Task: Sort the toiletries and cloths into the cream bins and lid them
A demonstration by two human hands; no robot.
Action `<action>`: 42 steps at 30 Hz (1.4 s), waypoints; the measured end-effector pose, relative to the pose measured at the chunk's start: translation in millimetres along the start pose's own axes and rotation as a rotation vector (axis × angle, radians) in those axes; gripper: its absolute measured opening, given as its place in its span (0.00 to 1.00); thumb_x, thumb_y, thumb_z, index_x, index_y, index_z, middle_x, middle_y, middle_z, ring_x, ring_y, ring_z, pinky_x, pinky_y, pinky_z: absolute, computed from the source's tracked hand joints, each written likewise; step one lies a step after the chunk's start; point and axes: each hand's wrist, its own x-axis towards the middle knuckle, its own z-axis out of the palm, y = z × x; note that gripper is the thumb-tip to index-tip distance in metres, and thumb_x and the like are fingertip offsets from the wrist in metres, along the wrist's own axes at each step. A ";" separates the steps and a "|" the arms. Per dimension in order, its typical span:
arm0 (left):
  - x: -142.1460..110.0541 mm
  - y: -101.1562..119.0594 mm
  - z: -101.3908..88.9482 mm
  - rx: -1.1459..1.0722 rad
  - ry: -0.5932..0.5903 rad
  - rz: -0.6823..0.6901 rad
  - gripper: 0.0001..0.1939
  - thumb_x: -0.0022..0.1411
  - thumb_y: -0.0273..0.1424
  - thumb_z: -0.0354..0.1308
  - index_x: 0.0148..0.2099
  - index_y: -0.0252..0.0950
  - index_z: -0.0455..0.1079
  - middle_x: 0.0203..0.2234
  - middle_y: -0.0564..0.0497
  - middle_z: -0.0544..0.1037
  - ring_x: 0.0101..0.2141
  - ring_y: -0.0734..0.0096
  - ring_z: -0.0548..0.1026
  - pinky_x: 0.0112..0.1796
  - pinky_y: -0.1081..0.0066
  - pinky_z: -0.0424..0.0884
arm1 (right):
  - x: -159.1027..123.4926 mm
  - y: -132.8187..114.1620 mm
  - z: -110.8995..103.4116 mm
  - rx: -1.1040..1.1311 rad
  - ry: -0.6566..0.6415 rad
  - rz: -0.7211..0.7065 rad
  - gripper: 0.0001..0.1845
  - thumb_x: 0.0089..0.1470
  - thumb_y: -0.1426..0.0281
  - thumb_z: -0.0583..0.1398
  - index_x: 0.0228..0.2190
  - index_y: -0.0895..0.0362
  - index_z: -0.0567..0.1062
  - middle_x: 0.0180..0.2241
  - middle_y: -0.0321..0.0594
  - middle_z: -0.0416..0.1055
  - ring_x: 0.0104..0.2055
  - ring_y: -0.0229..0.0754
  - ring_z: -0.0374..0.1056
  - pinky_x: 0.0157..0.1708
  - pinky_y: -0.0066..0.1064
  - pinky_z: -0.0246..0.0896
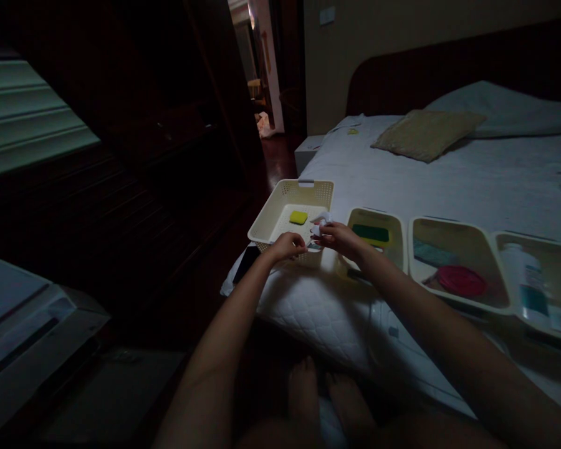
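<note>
Here, mid-frame, the right hand (334, 236)'s grip grasps a white nozzle-shaped item (323, 218) by the cream basket (270, 215); the left hand (290, 246)'s grip I cannot tell.

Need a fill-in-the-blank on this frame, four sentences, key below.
1. The sponge in the perforated basket is coloured ____.
2. The item in the right hand is coloured ____.
3. Right of the basket, the bins in view number ____.
4. The bottle is in the bin farthest to the ____.

Missing words: yellow; white; three; right.
</note>
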 end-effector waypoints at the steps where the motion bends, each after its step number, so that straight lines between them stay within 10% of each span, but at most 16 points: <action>1: 0.7 -0.5 0.0 0.005 -0.001 0.005 0.05 0.52 0.27 0.60 0.30 0.30 0.68 0.22 0.55 0.68 0.18 0.83 0.67 0.20 0.78 0.67 | 0.0 -0.3 0.0 -0.004 -0.004 -0.005 0.08 0.51 0.80 0.55 0.34 0.59 0.68 0.23 0.38 0.69 0.26 0.36 0.70 0.38 0.32 0.67; 13: 1.9 -7.7 -9.9 0.037 0.043 0.055 0.05 0.52 0.28 0.59 0.30 0.30 0.68 0.20 0.54 0.70 0.19 0.82 0.68 0.21 0.80 0.63 | 2.4 2.1 -0.6 -0.002 -0.107 -0.073 0.08 0.48 0.79 0.57 0.32 0.57 0.70 0.32 0.39 0.73 0.33 0.35 0.70 0.38 0.30 0.66; 42: -15.4 7.1 -15.2 -0.471 0.057 -0.079 0.11 0.53 0.33 0.62 0.34 0.28 0.68 0.23 0.53 0.71 0.23 0.81 0.71 0.30 0.74 0.70 | -0.1 -2.6 -6.2 0.049 0.095 -0.236 0.12 0.42 0.73 0.63 0.33 0.53 0.69 0.31 0.35 0.72 0.33 0.35 0.69 0.39 0.31 0.64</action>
